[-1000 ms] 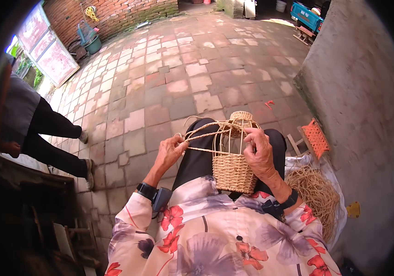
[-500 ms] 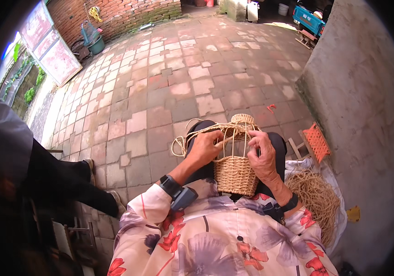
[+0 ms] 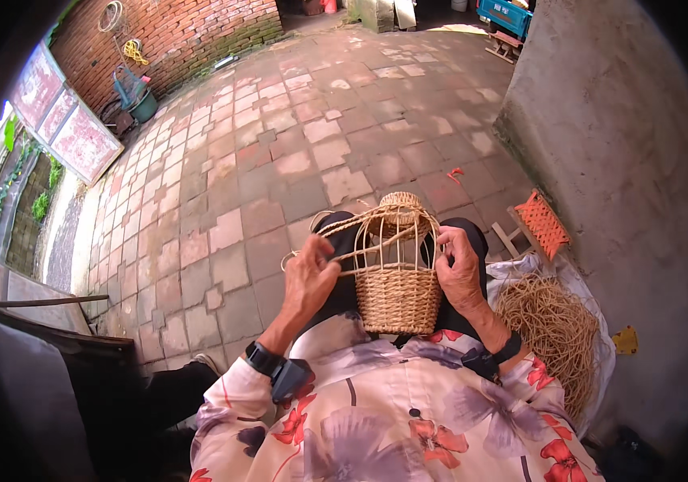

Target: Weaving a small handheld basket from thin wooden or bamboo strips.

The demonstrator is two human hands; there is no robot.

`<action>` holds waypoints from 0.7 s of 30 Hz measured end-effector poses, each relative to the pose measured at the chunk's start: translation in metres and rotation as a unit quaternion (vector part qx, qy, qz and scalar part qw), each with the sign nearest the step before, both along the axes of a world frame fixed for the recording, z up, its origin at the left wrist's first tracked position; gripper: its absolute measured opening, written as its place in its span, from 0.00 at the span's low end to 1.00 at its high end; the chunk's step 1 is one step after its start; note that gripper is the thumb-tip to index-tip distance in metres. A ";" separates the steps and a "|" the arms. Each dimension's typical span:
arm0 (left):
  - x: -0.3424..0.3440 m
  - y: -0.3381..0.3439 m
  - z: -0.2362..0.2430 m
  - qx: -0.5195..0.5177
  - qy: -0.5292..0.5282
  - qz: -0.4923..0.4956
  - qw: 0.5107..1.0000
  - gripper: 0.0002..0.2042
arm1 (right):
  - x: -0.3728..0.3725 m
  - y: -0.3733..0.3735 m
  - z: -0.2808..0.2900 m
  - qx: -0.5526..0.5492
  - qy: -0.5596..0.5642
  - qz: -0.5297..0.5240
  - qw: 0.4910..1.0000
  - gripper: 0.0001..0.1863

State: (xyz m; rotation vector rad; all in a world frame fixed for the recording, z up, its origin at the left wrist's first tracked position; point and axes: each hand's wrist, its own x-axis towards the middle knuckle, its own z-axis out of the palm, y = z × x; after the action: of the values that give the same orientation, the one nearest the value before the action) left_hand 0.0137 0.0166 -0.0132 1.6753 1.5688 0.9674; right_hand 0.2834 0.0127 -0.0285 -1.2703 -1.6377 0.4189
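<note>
With the right hand (image 3: 458, 269), best to steady the uprights (image 3: 417, 254) of the woven basket (image 3: 398, 301), held between the knees (image 3: 476, 236); with the left hand (image 3: 309, 277), draw the cord (image 3: 349, 222) snugly and evenly, sparing the uprights any bending and keeping slack from snagging. Pinched together at right thumb and forefinger, clamped on the basket's uprights at its right side. Curled inward at left, beside the cord, only slightly apart; cannot tell whether actually gripping, given partly hidden fingertips.
</note>
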 end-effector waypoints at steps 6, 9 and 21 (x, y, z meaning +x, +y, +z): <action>0.001 -0.013 0.009 0.033 0.060 0.024 0.997 0.11 | 0.003 0.002 0.006 -0.014 -0.015 0.025 0.999 0.14; 0.009 -0.009 0.016 0.194 0.019 -0.065 0.979 0.11 | 0.004 0.014 0.039 0.097 -0.026 -0.020 0.995 0.12; 0.058 0.012 0.018 0.035 -0.018 -0.061 0.997 0.12 | -0.067 0.096 0.080 -0.031 -0.329 0.225 0.917 0.18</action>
State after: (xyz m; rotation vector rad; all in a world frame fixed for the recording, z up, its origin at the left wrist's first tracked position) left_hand 0.0717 0.0287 0.0047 1.7700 1.4058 0.9932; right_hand 0.2162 0.1092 0.0511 -1.1341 -2.5308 0.3342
